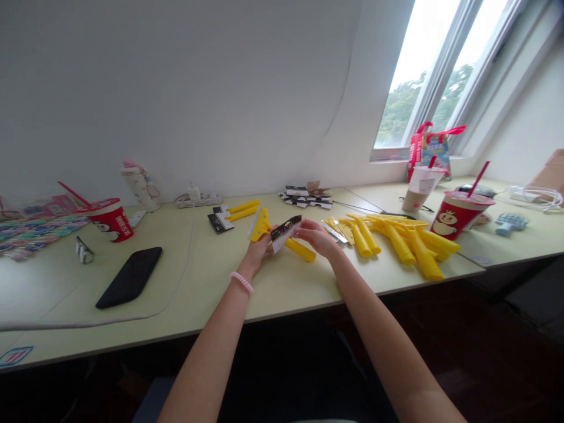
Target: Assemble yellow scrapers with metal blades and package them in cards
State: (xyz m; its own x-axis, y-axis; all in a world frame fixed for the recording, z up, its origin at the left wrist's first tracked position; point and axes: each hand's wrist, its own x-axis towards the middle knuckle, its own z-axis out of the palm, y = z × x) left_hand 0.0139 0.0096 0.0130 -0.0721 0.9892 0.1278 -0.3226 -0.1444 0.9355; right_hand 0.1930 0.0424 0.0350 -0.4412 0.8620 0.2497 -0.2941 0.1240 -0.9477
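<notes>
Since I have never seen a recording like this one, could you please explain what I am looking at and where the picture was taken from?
There is no machine here. These are a person's two bare hands, seen by a camera worn on their head that looks forward and down, so the arms reach in from the bottom of the picture. The left hand, which has a pink bracelet at its wrist, holds a yellow scraper. The right hand touches a black-and-white card label on it. On the pale green desk lie a heap of yellow-handled scrapers, two more yellow handles, a black phone and two red cups. A window is at the upper right.
</notes>
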